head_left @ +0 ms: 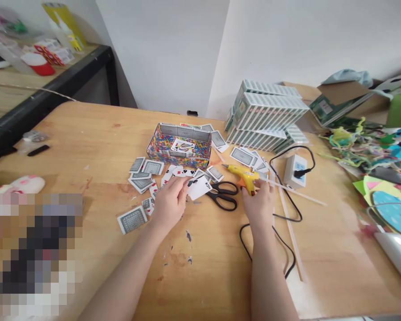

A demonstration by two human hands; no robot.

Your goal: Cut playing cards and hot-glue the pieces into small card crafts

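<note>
Between the thumb and fingers of my left hand is a playing card, an ace with a black suit, face up over the table. My right hand is closed around the handle of a yellow hot glue gun, its nozzle pointing left. A clear glue stick sticks out behind the gun. Black-handled scissors lie between my hands, their blades partly hidden by the ace. Beyond them stands an open box with colourful speckled sides, cards lining its inside, and a face card in it.
Loose cards are scattered left of the box. Stacked card packs rise at the back right. A black cord loops from a white power socket past my right arm. Another glue stick lies nearby. Craft scraps crowd the right.
</note>
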